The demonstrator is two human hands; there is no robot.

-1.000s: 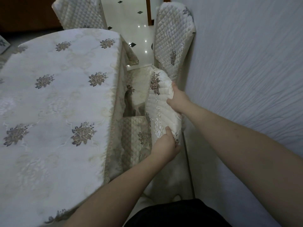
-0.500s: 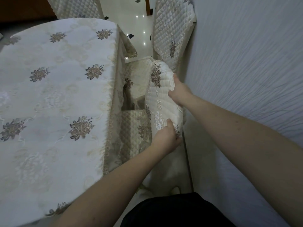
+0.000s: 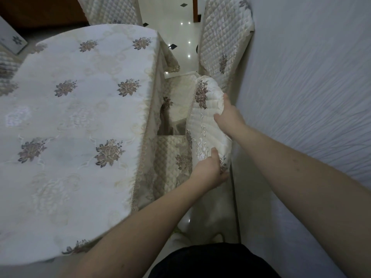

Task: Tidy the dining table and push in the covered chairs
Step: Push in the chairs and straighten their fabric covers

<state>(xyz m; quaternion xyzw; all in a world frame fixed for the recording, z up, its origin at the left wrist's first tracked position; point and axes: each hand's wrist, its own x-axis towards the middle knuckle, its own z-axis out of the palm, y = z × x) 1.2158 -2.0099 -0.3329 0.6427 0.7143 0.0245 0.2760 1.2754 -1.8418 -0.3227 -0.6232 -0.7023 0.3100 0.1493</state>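
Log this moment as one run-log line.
step: push in chair | left hand: grips chair back | right hand: grips chair back | chair seat: partly under table

Left hand (image 3: 208, 169) and right hand (image 3: 228, 115) gripped top of covered chair's backrest (image 3: 206, 125) beside draped dining table (image 3: 76, 121); second covered chair (image 3: 224, 37) stood farther along wall (image 3: 311, 87)

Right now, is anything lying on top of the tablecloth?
No. The tablecloth shows only its flower pattern, and both hands grip the chair back beside it.
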